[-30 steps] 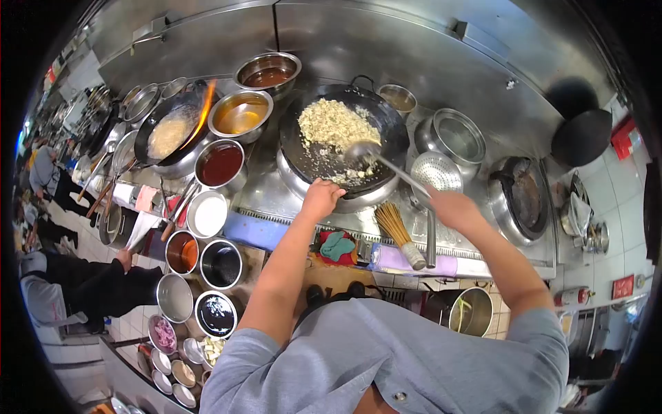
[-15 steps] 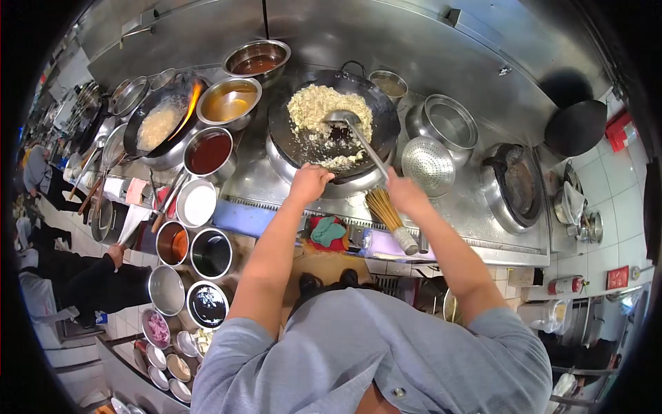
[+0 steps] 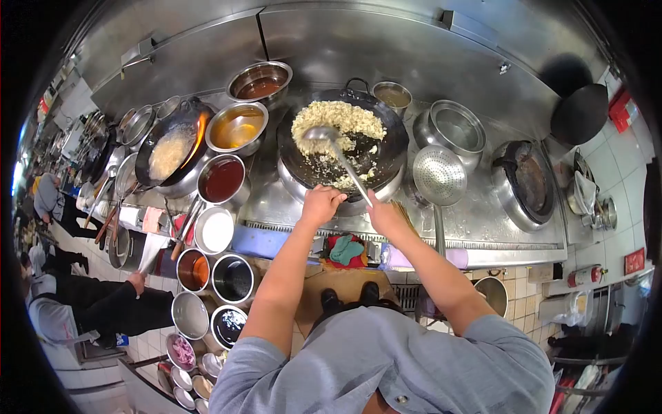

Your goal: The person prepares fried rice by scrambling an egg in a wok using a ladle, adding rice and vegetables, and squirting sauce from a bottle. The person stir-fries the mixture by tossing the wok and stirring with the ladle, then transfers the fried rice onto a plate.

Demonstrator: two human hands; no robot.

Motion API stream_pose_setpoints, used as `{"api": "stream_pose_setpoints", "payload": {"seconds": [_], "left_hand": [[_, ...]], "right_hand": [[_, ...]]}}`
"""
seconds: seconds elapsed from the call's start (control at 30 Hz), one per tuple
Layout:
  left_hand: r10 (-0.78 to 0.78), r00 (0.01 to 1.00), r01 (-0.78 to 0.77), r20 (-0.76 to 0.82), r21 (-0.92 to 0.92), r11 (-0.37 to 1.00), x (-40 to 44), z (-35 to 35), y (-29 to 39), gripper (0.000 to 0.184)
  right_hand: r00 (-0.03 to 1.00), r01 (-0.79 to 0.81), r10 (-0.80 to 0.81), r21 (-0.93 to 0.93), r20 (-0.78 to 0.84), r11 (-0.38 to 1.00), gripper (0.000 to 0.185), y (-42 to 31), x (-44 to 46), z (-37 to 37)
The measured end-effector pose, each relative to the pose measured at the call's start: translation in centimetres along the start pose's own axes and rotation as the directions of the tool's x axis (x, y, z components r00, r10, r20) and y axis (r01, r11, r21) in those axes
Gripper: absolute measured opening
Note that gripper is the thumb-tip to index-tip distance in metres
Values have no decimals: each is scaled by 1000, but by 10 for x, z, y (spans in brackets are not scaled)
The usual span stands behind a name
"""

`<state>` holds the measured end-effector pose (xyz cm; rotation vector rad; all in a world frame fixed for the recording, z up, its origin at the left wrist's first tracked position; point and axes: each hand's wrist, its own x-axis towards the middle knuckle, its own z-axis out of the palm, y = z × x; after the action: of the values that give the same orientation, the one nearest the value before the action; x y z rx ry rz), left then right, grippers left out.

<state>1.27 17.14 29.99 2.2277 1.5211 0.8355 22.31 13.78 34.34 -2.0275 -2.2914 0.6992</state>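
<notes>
A large black wok (image 3: 293, 157) sits on the stove, with pale yellow crumbly food (image 3: 345, 117) across its middle and far side. My left hand (image 3: 322, 205) is closed at the wok's near rim; what its fingers grip there is hard to see. My right hand (image 3: 385, 217) is wrapped round the handle of a metal ladle (image 3: 322, 134). The ladle's bowl rests in the left part of the food. Small bits of food lie near the wok's front edge.
Left of the wok stand bowls of amber liquid (image 3: 238, 127) and red sauce (image 3: 224, 181), and a second wok (image 3: 169, 155) with a flame. To the right are a perforated skimmer (image 3: 440, 176), a lidded pot (image 3: 458, 127) and another wok (image 3: 527, 181). A co-worker's hand (image 3: 136, 281) shows at left.
The ladle has swept from the right of the wok to its left side, and my right hand has come left, close to my left hand. The food is now spread toward the far side.
</notes>
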Motion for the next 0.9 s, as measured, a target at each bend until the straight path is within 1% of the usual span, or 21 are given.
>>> {"api": "stream_pose_setpoints", "payload": {"seconds": [0.03,0.1,0.17,0.2,0.23,0.27,0.3,0.33,0.37,0.4,0.43,0.5,0.53,0.57,0.63,0.7,0.73,0.77,0.8,0.83,0.9], "left_hand": [[6,1000,-6,6,-2,1000,-1,-3,3,28],[76,997,-75,-5,113,991,-2,-8,4,29],[134,991,-131,-14,120,984,1,-6,0,29],[174,985,-170,-21,124,978,2,-6,-5,29],[174,985,-170,-21,130,977,4,-8,-10,29],[164,986,-166,40,61,984,7,-8,-13,27],[161,982,-161,102,-12,987,10,-6,-12,26],[171,980,-170,105,-17,985,10,-5,-11,26],[160,982,-155,99,-54,986,8,-7,-10,25],[145,985,-138,88,-84,987,8,-11,-11,24],[149,985,-142,88,-79,987,6,-15,-9,24],[107,992,-103,71,-67,992,1,-17,4,24],[168,985,-171,-39,-76,982,-5,-16,11,25],[188,981,-191,-43,-71,979,-1,-16,13,25],[236,971,-238,-44,-38,970,2,-11,18,24],[274,961,-277,-46,-69,959,9,17,9,28],[149,986,-146,71,-46,988,16,22,9,29],[20,983,-19,184,-9,1000,21,24,11,32],[98,989,-94,110,-44,995,15,25,14,35],[95,990,-91,105,-48,995,5,14,28,35],[134,978,-132,158,-23,991,-20,-36,72,32]], "right_hand": [[999,21,-20,-23,48,1000,49,1,-20,-3],[996,88,-88,-49,0,995,47,39,-52,-10],[997,72,-68,-115,32,991,42,57,-79,-66],[997,81,-78,-116,28,990,42,60,-68,-76],[1000,27,-25,-125,17,992,40,62,-53,-89],[999,-35,36,-132,5,991,38,62,-41,-99],[995,-85,82,-57,-55,995,37,52,-19,-88],[985,-130,131,20,-113,991,37,35,8,-63],[982,-65,68,24,-175,998,39,22,24,-41],[990,-68,72,37,-125,997,41,3,32,-25],[992,-58,70,117,-101,991,45,-7,30,-6],[1000,-15,17,58,-24,998,49,-12,-22,-9],[1000,10,-8,42,-28,999,50,6,-43,-6],[998,42,-41,21,-42,999,51,31,-57,-11],[948,202,-173,83,-265,976,52,74,-83,-26],[998,-34,36,50,-46,998,54,24,-136,-77],[999,-40,41,60,-12,997,55,18,-155,-89],[999,-49,47,69,22,996,57,16,-174,-101],[999,-18,18,20,37,1000,57,12,-198,-129],[998,17,-15,-26,58,1000,59,5,-222,-161],[969,-28,62,-142,240,989,60,-15,-253,-215]]}}
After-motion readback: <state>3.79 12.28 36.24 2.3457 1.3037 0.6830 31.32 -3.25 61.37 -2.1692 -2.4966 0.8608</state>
